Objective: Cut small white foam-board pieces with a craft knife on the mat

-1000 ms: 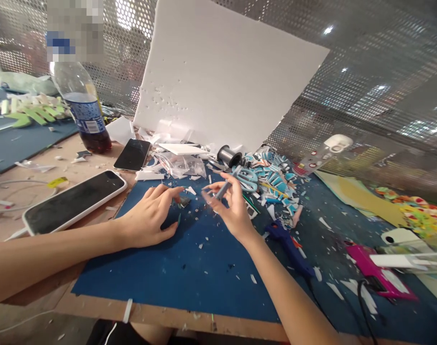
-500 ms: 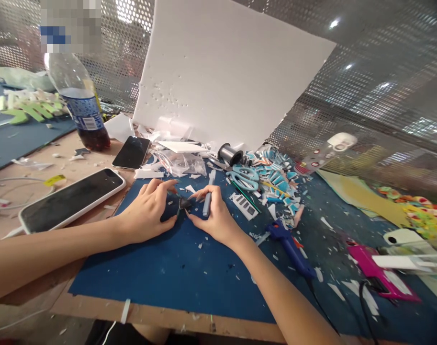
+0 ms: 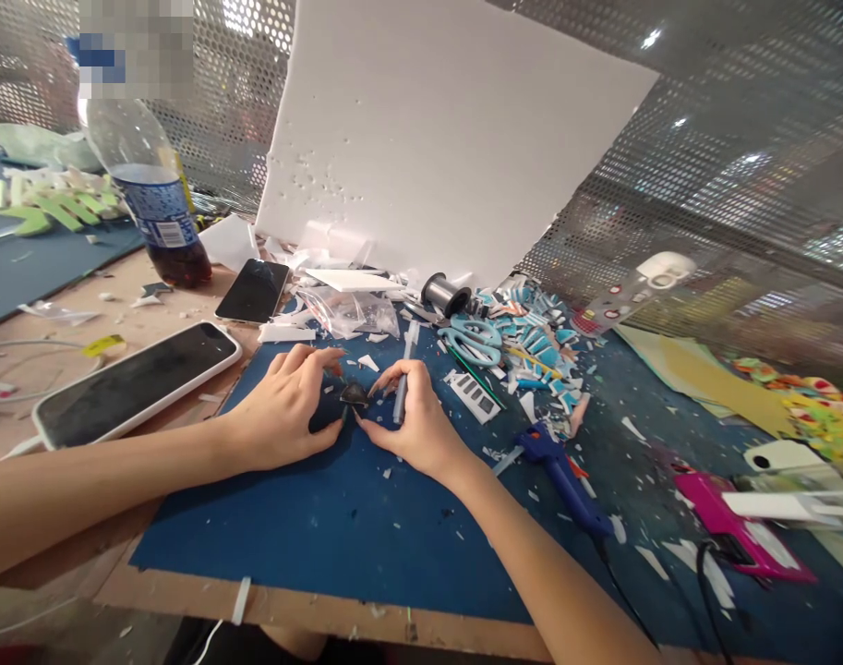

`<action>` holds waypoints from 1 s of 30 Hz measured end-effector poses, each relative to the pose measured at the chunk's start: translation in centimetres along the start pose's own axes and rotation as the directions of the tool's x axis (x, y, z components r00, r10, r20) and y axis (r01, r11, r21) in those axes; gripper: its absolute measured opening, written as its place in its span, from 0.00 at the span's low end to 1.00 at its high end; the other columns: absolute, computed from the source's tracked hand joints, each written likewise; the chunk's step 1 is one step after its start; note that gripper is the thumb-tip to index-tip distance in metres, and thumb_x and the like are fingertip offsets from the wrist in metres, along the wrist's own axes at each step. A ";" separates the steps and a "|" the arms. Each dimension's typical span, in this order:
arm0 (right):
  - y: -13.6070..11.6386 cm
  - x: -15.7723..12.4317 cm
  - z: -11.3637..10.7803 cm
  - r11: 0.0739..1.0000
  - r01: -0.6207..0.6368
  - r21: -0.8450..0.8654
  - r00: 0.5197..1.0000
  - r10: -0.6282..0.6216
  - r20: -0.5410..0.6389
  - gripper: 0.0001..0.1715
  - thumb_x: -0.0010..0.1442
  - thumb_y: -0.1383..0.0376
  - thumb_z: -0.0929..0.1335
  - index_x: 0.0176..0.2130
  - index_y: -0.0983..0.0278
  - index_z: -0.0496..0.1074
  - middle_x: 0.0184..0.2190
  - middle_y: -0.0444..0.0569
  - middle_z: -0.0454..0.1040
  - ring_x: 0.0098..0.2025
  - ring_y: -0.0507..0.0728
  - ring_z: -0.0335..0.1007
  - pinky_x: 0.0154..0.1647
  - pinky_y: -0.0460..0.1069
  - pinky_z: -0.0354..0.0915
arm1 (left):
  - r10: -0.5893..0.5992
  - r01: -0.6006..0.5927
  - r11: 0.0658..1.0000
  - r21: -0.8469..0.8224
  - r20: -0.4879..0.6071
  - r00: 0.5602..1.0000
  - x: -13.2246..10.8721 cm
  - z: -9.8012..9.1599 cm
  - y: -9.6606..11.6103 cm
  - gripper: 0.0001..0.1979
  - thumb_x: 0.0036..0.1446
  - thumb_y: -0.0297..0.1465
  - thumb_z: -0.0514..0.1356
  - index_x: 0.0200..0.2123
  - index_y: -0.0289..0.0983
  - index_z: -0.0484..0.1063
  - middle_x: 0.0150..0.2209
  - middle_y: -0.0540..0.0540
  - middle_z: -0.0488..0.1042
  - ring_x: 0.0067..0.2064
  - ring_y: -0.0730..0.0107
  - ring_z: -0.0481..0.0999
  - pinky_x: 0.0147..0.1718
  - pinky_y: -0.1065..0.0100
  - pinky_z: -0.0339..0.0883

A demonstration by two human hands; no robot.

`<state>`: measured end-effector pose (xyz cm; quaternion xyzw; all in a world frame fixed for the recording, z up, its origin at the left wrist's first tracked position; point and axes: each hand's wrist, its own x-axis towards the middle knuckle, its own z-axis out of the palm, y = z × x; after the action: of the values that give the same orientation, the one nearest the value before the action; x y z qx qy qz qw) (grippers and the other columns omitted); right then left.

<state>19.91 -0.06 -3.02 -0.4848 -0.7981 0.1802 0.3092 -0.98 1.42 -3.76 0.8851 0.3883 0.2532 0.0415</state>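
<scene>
My left hand (image 3: 289, 406) rests on the blue cutting mat (image 3: 338, 526), fingers curved, its fingertips touching a small dark piece (image 3: 354, 394). My right hand (image 3: 414, 420) lies just right of that piece. It grips a grey pen-like tool (image 3: 402, 383) that points away from me, and its fingertips touch the dark piece too. The piece sits on the mat between both hands.
A phone in a white case (image 3: 134, 380) and a second black phone (image 3: 253, 290) lie left. A cola bottle (image 3: 154, 208) stands behind. Also in view: a white foam board (image 3: 449, 139), teal scissors (image 3: 469, 337), a wire spool (image 3: 445, 296), a blue glue gun (image 3: 563, 476), a pink tool (image 3: 740, 536), scraps.
My right hand came down from mid-air with the grey tool to the mat and closed in on the dark piece. My left hand barely moved.
</scene>
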 end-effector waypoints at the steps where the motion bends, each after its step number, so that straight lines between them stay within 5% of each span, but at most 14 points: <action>1: 0.0 0.0 0.0 1.000 -0.004 -0.005 1.000 0.004 -0.007 0.24 0.49 0.66 0.71 0.39 0.60 0.53 0.38 0.50 0.64 0.42 0.60 0.64 0.43 0.56 0.64 | 0.002 -0.002 1.000 -0.004 0.000 1.000 0.0 0.1 0.0 0.27 0.53 0.34 0.56 0.52 0.31 0.50 0.45 0.36 0.69 0.49 0.49 0.65 0.46 0.48 0.64; 13: 0.0 -0.2 -0.2 1.000 0.018 0.008 0.998 -0.018 0.062 0.23 0.51 0.64 0.70 0.39 0.59 0.53 0.38 0.50 0.66 0.42 0.60 0.65 0.43 0.56 0.65 | 0.055 -0.055 0.997 -0.055 -0.011 0.998 -0.1 0.3 -0.3 0.23 0.55 0.28 0.54 0.52 0.32 0.50 0.45 0.36 0.69 0.48 0.52 0.66 0.46 0.49 0.63; 24: 0.0 -0.1 -0.7 1.000 0.013 0.017 0.997 -0.015 0.070 0.24 0.49 0.66 0.70 0.40 0.59 0.53 0.39 0.50 0.67 0.43 0.60 0.66 0.45 0.57 0.64 | 0.054 -0.051 0.993 -0.102 0.032 0.998 0.0 -0.3 0.0 0.27 0.52 0.32 0.56 0.53 0.33 0.49 0.44 0.38 0.68 0.48 0.52 0.65 0.46 0.49 0.61; 30: 0.1 0.0 -1.4 0.999 0.018 0.027 0.998 -0.020 0.060 0.20 0.51 0.69 0.67 0.40 0.59 0.52 0.38 0.49 0.67 0.43 0.58 0.66 0.44 0.56 0.64 | 0.167 -0.148 0.965 -0.216 0.077 0.983 -0.3 -0.7 0.2 0.27 0.52 0.30 0.57 0.53 0.34 0.50 0.44 0.38 0.68 0.47 0.54 0.64 0.46 0.51 0.61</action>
<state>20.92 -0.05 -2.09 -0.4675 -0.8091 0.2023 0.2930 -1.39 1.01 -3.23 0.9148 0.2855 0.2530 0.1324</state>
